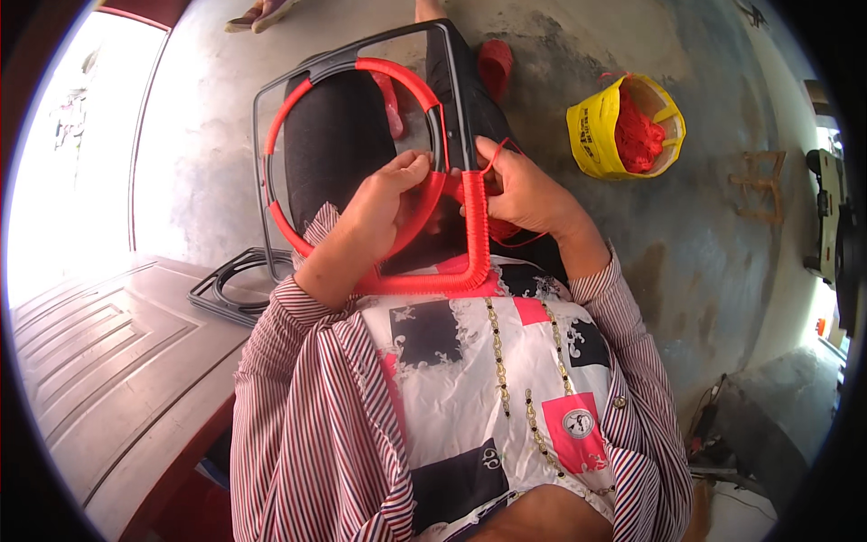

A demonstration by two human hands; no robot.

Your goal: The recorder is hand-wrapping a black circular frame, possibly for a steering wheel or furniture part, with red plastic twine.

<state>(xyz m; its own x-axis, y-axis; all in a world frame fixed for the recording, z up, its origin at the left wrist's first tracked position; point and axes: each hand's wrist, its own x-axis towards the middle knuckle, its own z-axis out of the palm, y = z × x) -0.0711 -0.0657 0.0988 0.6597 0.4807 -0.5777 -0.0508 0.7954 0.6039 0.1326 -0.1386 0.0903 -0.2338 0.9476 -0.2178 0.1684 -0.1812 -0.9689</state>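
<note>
A black square frame with a round ring inside it (395, 41) rests upright across my lap. Red cord (477, 237) is wound tightly along its near right corner and lower side, and red covers much of the ring. My left hand (390, 194) is closed on the ring's right side, thumb and fingertips pinched there. At the frame's right bar, my right hand (528, 191) is closed on a strand of red cord, with a thin loop standing out by its thumb. Some of its fingers are hidden behind the wound bar.
A yellow bag (591, 135) holding a heap of red cord (639, 140) stands on the floor at the far right. Beyond it sits a small wooden stool (760, 187). Another black frame (237, 287) lies by the panelled table (117, 361) on my left. A person's foot (257, 16) shows at the top.
</note>
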